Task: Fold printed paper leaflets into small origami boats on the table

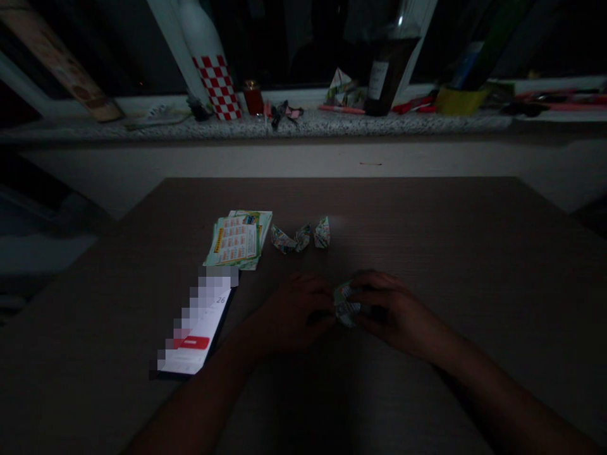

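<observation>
Right of the phone (219, 328), the left hand (300, 309) and right hand (398, 308) pinch a paper (347, 307) from either side, seemingly to steady its folds. Cards (236, 242) lie just beyond the phone; three folded pieces (322, 233), farther right of it, sit apparently clear of the fingers.

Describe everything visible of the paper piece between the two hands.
The paper piece is small and pale with greenish printed patches, and looks creased and folded; dim light hides its exact shape. Fingers of the left hand and right hand hold it from either side, on or just above the table; which, I cannot tell.
</observation>
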{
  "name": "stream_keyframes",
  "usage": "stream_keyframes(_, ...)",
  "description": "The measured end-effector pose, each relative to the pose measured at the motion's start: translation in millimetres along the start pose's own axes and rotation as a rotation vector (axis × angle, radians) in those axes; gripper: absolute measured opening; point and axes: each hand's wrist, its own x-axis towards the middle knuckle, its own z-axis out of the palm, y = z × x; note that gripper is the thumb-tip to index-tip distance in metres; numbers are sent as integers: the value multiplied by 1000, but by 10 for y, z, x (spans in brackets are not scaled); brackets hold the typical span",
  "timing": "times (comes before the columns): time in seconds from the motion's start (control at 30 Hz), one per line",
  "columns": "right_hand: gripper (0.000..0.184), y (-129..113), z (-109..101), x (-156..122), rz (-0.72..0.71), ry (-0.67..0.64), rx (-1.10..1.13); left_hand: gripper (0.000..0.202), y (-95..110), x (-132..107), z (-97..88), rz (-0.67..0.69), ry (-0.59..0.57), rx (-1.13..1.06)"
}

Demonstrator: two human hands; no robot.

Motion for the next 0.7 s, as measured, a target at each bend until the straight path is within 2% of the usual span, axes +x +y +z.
stream_keyframes(0.23, 35, -32, -22, 8, 30, -28, -18, 18, 13, 67, 86, -170, -15, 155)
stream_keyframes(0.43, 38, -35, -51, 6, 33, -49, 11, 19, 87, 121, 161, -214, 10, 284)
stream_keyframes(0.7, 24, 15, 72, 32, 58, 53, -22, 18, 128, 165, 188, -258, -16, 340)
